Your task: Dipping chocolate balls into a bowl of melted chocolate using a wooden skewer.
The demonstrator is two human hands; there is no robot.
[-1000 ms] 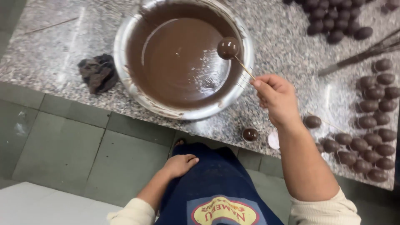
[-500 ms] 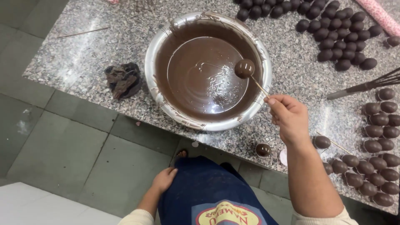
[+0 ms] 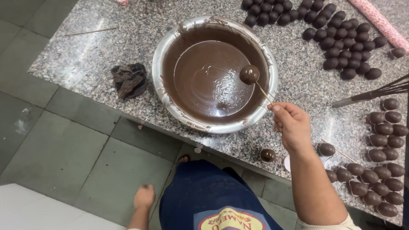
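Right hand [image 3: 294, 127] holds skewered ball [image 3: 249, 74] inside bowl [image 3: 170, 106] rim.

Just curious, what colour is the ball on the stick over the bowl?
Glossy dark brown, coated like the melted chocolate below; the ball shows in the head view.

Left hand [image 3: 144, 197] has dropped off the apron [image 3: 213, 196]; now hangs beside it.

Polished metal bowl [image 3: 272, 74] holding glossy, smooth melted chocolate [image 3: 208, 81]; wet-gloss coated ball [image 3: 249, 74] on a thin wooden skewer [image 3: 263, 90]. Speckled grey granite counter [image 3: 85, 59], polished. Coated balls at 3 o'clock [image 3: 383, 127] semi-glossy. Matt tiled floor [image 3: 64, 153].
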